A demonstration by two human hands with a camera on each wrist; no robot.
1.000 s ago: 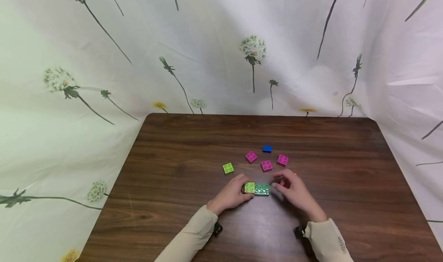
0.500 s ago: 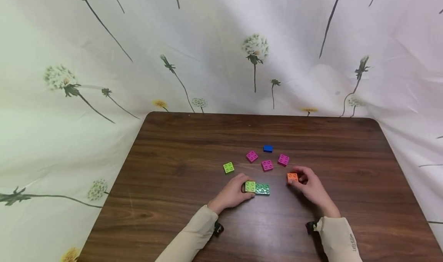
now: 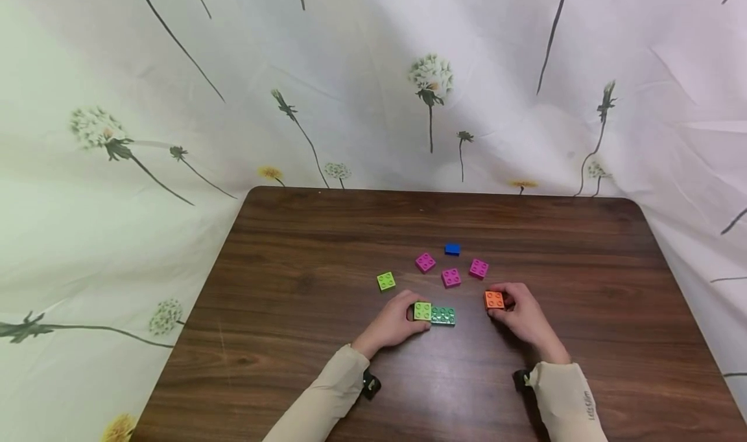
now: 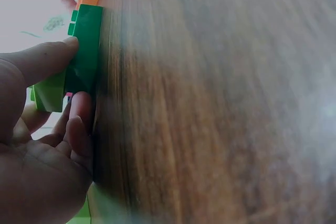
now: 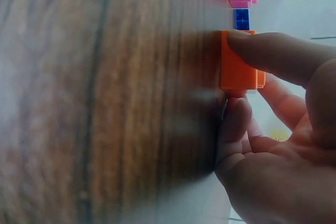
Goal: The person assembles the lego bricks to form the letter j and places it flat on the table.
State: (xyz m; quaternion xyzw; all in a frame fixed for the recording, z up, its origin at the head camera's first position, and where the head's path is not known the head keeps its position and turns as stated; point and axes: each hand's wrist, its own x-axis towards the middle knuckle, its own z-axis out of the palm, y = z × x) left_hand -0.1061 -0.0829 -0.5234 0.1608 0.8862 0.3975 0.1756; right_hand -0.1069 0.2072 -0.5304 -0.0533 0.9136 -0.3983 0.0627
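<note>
My left hand [image 3: 399,320] grips a small stack of toy building bricks. A lime brick [image 3: 423,311] sits on the left end of a longer dark green brick [image 3: 443,316], whose other studs show. In the left wrist view my thumb lies along the side of the dark green brick [image 4: 86,40], low over the table. To the right, my right hand [image 3: 521,315] pinches an orange brick [image 3: 493,300] between thumb and fingers. The right wrist view shows the thumb across the near face of the orange brick [image 5: 236,64], its studs pointing up and its base right at the tabletop.
Behind the hands lie three magenta bricks [image 3: 451,278], with a blue brick [image 3: 452,249] farther back. Another lime brick [image 3: 386,281] lies at the back left. The brown wooden table [image 3: 280,260] ends at a flower-printed cloth [image 3: 362,105].
My right hand has moved right, away from the dark green brick's end, and has taken hold of the orange brick. My left hand keeps its grip on the stack.
</note>
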